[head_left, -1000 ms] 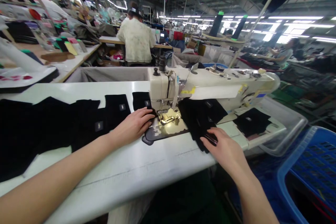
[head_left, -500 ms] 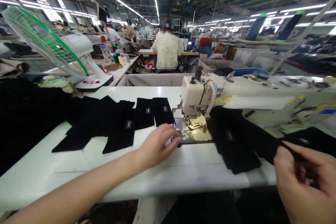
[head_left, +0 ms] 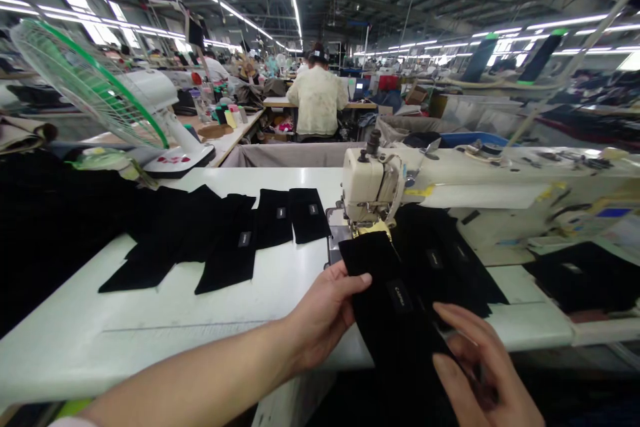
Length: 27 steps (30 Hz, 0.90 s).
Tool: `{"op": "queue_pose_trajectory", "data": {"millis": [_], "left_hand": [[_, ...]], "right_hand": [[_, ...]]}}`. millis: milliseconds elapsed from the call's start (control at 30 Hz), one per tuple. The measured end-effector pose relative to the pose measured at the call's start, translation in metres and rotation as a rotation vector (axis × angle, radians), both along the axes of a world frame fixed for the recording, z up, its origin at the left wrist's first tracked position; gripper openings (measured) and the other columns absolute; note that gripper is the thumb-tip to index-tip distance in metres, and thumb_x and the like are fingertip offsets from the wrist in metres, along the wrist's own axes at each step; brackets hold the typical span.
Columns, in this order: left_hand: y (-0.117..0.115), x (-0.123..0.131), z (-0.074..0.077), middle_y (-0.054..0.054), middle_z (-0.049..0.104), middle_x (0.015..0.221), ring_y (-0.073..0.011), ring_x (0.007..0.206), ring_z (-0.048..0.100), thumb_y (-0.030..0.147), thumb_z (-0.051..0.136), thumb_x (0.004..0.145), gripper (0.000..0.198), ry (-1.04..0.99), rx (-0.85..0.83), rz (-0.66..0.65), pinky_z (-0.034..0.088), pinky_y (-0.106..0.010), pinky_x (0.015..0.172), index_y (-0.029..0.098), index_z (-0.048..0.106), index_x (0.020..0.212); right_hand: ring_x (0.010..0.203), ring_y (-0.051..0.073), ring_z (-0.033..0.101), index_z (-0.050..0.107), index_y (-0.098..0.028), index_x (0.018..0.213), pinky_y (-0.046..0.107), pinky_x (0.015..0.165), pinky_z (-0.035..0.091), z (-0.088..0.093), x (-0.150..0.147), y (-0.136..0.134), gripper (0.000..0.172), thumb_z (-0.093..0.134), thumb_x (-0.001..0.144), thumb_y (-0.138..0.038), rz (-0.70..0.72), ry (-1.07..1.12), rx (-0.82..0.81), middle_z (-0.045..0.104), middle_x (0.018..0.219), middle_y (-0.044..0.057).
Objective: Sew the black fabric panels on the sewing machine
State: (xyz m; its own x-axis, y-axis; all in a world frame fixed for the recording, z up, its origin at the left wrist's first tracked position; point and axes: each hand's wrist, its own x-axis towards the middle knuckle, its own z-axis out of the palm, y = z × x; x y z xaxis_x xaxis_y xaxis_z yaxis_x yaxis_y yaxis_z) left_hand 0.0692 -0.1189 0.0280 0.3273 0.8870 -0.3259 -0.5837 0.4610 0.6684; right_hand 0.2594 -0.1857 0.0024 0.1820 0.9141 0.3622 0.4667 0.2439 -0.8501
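A black fabric piece (head_left: pixel 380 327) with a small dark label hangs over the table's front edge, its far end at the sewing machine's (head_left: pixel 373 183) presser foot. My left hand (head_left: pixel 320 317) pinches its left edge, thumb on top. At its right edge is my right hand (head_left: pixel 487 370), thumb and forefinger parted, other fingers curled round a small dark, partly shiny object that I cannot make out. Just behind, more labelled black pieces (head_left: pixel 450 257) lie to the right of the needle area.
Several labelled black pieces (head_left: pixel 227 250) lie in a row on the white table (head_left: pixel 170 353) to the left. One more black piece (head_left: pixel 583 273) is at the far right. A green-rimmed fan (head_left: pixel 95 80) stands back left. A person (head_left: pixel 317 100) sits ahead, facing away.
My right hand has come in from the far right, and a black piece now lies before the machine. My left hand has drawn nearer and taken hold of its edge.
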Motion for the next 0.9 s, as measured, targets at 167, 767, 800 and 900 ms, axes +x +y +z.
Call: {"op": "queue_pose_trajectory", "data": {"millis": [167, 767, 800, 900], "left_hand": [[-0.01, -0.013, -0.005, -0.011, 0.072, 0.1, -0.0233, 0.091, 0.069, 0.025, 0.081, 0.071, 0.035, 0.042, 0.02, 0.001, 0.054, -0.032, 0.083, 0.014, 0.068, 0.103], [0.064, -0.073, -0.008, -0.003, 0.071, 0.081, -0.0167, 0.076, 0.063, 0.04, 0.087, 0.058, 0.038, 0.739, 0.171, -0.087, 0.047, -0.03, 0.074, 0.017, 0.072, 0.084], [0.065, -0.073, -0.008, -0.003, 0.072, 0.084, -0.0173, 0.078, 0.064, 0.04, 0.088, 0.058, 0.04, 0.721, 0.165, -0.084, 0.047, -0.03, 0.076, 0.017, 0.073, 0.087], [0.066, -0.072, -0.003, -0.003, 0.072, 0.083, -0.0165, 0.077, 0.063, 0.041, 0.086, 0.06, 0.038, 0.706, 0.144, -0.097, 0.046, -0.03, 0.076, 0.017, 0.074, 0.087]], "right_hand": [[0.073, 0.024, 0.07, 0.074, -0.021, 0.09, 0.029, 0.068, 0.057, -0.007, 0.0, 0.009, 0.039, 0.068, 0.079, -0.058, 0.062, 0.209, -0.504, 0.073, 0.076, 0.004], [0.05, 0.016, 0.055, 0.07, -0.018, 0.094, 0.026, 0.051, 0.045, -0.011, -0.009, 0.013, 0.04, 0.065, 0.083, -0.056, 0.084, 0.193, -0.547, 0.057, 0.056, -0.003], [0.049, 0.016, 0.054, 0.07, -0.019, 0.09, 0.026, 0.051, 0.045, -0.011, -0.008, 0.013, 0.039, 0.064, 0.083, -0.057, 0.064, 0.187, -0.531, 0.055, 0.054, -0.004], [0.048, 0.016, 0.054, 0.071, -0.02, 0.085, 0.026, 0.05, 0.045, -0.012, -0.006, 0.013, 0.036, 0.063, 0.084, -0.055, 0.061, 0.134, -0.507, 0.054, 0.052, -0.004]]}}
